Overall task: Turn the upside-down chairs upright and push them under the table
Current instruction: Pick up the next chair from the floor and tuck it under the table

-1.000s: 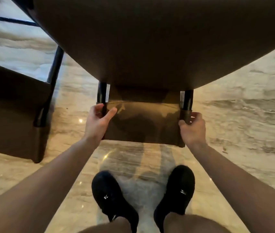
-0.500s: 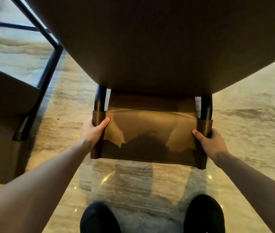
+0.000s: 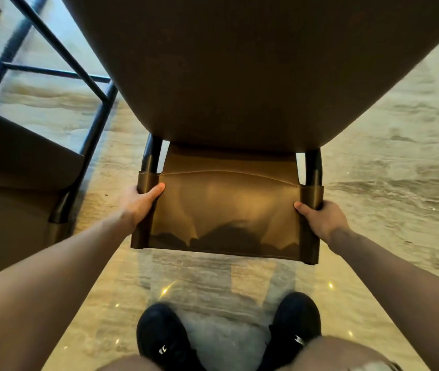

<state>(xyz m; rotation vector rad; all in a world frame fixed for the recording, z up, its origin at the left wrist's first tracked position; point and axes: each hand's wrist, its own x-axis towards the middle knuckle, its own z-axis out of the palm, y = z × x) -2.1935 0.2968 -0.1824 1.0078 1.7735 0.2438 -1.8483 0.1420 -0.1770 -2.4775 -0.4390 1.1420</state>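
A brown leather chair (image 3: 226,215) with black metal posts hangs in front of me, its backrest pointing down toward the floor and its dark seat (image 3: 240,62) filling the top of the view. My left hand (image 3: 140,202) grips the backrest's left edge, thumb across the front. At the right edge, my right hand (image 3: 320,218) grips in the same manner. A second brown chair (image 3: 12,196) with a black frame sits at the left, partly cut off.
The floor (image 3: 387,183) is polished beige marble with light glints. My two black shoes (image 3: 164,341) stand just below the held backrest. Black frame bars (image 3: 52,49) of the left chair cross the upper left corner.
The chair's backrest has come closer and sits larger in view. Both hands moved from its upper corners down onto the side edges. My feet stepped back, then forward.
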